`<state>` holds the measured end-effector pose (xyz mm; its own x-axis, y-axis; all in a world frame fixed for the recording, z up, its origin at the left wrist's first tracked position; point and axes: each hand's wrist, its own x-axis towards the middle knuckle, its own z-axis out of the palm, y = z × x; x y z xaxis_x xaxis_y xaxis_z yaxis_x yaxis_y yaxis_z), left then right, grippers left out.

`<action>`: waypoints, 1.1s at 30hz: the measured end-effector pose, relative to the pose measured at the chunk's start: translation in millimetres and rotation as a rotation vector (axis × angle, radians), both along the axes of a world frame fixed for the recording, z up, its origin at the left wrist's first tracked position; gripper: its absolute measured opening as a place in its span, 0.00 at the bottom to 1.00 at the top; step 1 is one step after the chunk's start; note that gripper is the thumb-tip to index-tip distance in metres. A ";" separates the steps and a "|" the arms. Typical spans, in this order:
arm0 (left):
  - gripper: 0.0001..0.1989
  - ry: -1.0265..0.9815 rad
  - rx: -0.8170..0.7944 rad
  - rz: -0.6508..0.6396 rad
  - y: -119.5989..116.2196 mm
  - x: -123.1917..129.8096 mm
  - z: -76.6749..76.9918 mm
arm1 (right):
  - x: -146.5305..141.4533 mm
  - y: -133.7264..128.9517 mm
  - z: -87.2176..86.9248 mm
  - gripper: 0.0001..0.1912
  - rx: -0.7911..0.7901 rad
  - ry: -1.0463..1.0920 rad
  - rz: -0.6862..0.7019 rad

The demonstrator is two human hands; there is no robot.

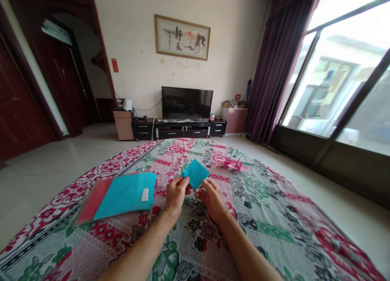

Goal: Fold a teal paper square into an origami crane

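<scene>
A small blue square of folded paper point(195, 174) is held up over the patterned cloth, one corner pointing away from me. My left hand point(176, 192) pinches its left corner between thumb and fingers. At its right corner, my right hand point(212, 196) grips the edge with thumb and forefinger, the other fingers curled below. To the left lies a clear packet of blue paper sheets point(124, 195) with a white label, and pink sheets point(94, 197) show at its left side. Pink folded-paper figures point(236, 165) rest on the cloth beyond my right hand.
A flowered cloth point(262, 224) covers the round surface before me. Past its far edge stands a low black cabinet point(170, 132) with a television point(187, 103) on it. Windows and a purple curtain point(268, 70) are on the right, a dark door point(61, 70) on the left.
</scene>
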<state>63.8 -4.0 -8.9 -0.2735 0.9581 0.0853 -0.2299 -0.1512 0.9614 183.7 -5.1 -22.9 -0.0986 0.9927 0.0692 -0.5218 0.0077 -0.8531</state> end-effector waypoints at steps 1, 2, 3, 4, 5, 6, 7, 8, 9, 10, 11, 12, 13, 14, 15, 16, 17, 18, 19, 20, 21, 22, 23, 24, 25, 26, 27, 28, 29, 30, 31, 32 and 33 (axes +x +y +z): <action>0.14 -0.030 -0.023 0.013 0.5 -0.6 0.1 | -0.5 -0.3 0.6 0.17 -0.005 -0.009 -0.025; 0.14 -0.058 -0.044 0.027 1.1 -1.3 0.1 | -1.1 -0.8 1.2 0.18 -0.002 -0.025 -0.043; 0.14 -0.081 -0.060 0.041 1.8 -2.2 -0.3 | -1.7 -1.3 1.9 0.18 0.005 -0.047 -0.054; 0.14 -0.093 -0.068 0.055 2.6 -3.2 -0.9 | -2.3 -1.8 2.6 0.18 0.013 -0.074 -0.058; 0.14 -0.091 -0.069 0.067 3.4 -4.1 -1.7 | -2.9 -2.4 3.1 0.18 0.020 -0.103 -0.050; 0.14 -0.078 -0.064 0.075 4.3 -5.1 -2.8 | -3.5 -2.8 3.5 0.17 0.025 -0.133 -0.037; 0.14 -0.059 -0.054 0.080 5.2 -5.9 -4.0 | -4.0 -3.2 3.7 0.17 0.029 -0.162 -0.025; 0.14 -0.039 -0.042 0.085 5.9 -6.6 -5.1 | -4.4 -3.5 3.6 0.16 0.031 -0.189 -0.023; 0.14 -0.022 -0.033 0.090 6.5 -7.0 -6.1 | -4.9 -3.8 3.4 0.16 0.036 -0.216 -0.030; 0.14 -0.010 -0.026 0.095 6.8 -7.3 -6.9 | -5.3 -3.9 2.9 0.16 0.050 -0.246 -0.040; 0.14 -0.002 -0.022 0.099 7.0 -7.4 -7.5 | -5.9 -4.0 2.4 0.15 0.072 -0.278 -0.051; 0.13 0.003 -0.019 0.100 7.0 -7.3 -7.8 | -6.5 -3.9 1.7 0.15 0.103 -0.310 -0.057; 0.13 0.005 -0.018 0.101 6.8 -7.0 -7.9 | -7.3 -3.8 0.9 0.13 0.136 -0.339 -0.060; 0.13 0.004 -0.016 0.098 6.5 -6.7 -7.9 | -8.1 -3.5 0.1 0.12 0.167 -0.361 -0.059; 0.12 0.000 -0.014 0.092 6.2 -6.3 -7.6 | -8.9 -3.2 -0.6 0.11 0.190 -0.375 -0.060; 0.12 -0.005 -0.012 0.085 5.7 -5.9 -7.3 | -9.7 -2.9 -1.2 0.10 0.203 -0.385 -0.064; 0.12 -0.011 -0.009 0.077 5.3 -5.4 -6.8 | -10.2 -2.5 -1.7 0.10 0.205 -0.394 -0.071; 0.12 -0.020 -0.007 0.071 4.8 -5.0 -6.4 | -10.5 -2.2 -2.0 0.10 0.197 -0.402 -0.078; 0.12 -0.030 -0.005 0.066 4.4 -4.6 -5.9 | -10.5 -2.0 -2.1 0.10 0.184 -0.406 -0.083; 0.13 -0.042 -0.004 0.062 4.1 -4.3 -5.4 | -10.1 -1.9 -2.0 0.10 0.166 -0.407 -0.084; 0.13 -0.053 -0.003 0.058 3.8 -4.0 -5.1 | -9.4 -1.8 -1.7 0.10 0.147 -0.401 -0.079; 0.13 -0.065 -0.002 0.052 3.6 -3.8 -4.8 | -8.5 -1.7 -1.4 0.10 0.129 -0.386 -0.068; 0.13 -0.074 -0.001 0.046 3.5 -3.6 -4.6 | -7.6 -1.7 -0.9 0.11 0.110 -0.364 -0.053; 0.14 -0.079 0.003 0.042 3.5 -3.4 -4.6 | -6.7 -1.7 -0.3 0.11 0.090 -0.338 -0.037; 0.14 -0.078 0.008 0.040 3.6 -3.3 -4.7 | -5.8 -1.8 0.2 0.12 0.068 -0.312 -0.020; 0.14 -0.073 0.013 0.040 3.7 -3.2 -4.9 | -5.3 -1.8 0.6 0.13 0.046 -0.286 -0.006; 0.14 -0.066 0.018 0.041 3.9 -3.1 -5.1 | -4.9 -1.8 0.9 0.13 0.027 -0.264 0.002; 0.13 -0.058 0.021 0.042 4.0 -3.0 -5.2 | -4.9 -1.8 1.1 0.14 0.011 -0.247 0.003; 0.13 -0.051 0.022 0.041 4.0 -2.9 -5.2 | -5.1 -1.7 1.1 0.14 0.001 -0.237 0.001; 0.13 -0.045 0.020 0.037 3.9 -2.8 -5.0 | -5.5 -1.6 1.0 0.14 -0.002 -0.231 -0.004; 0.13 -0.040 0.016 0.032 3.7 -2.7 -4.5 | -6.0 -1.4 0.7 0.14 -0.002 -0.229 -0.014; 0.13 -0.034 0.011 0.030 3.4 -2.6 -3.9 | -6.6 -1.3 0.5 0.14 -0.002 -0.226 -0.024; 0.13 -0.030 0.004 0.031 3.1 -2.5 -3.2 | -7.2 -1.1 0.3 0.14 -0.002 -0.224 -0.034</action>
<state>61.3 -0.9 -12.1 -0.3056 0.9488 0.0806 -0.2538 -0.1627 0.9535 176.5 -6.2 -22.7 -0.0781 0.9958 0.0469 -0.3184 0.0197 -0.9478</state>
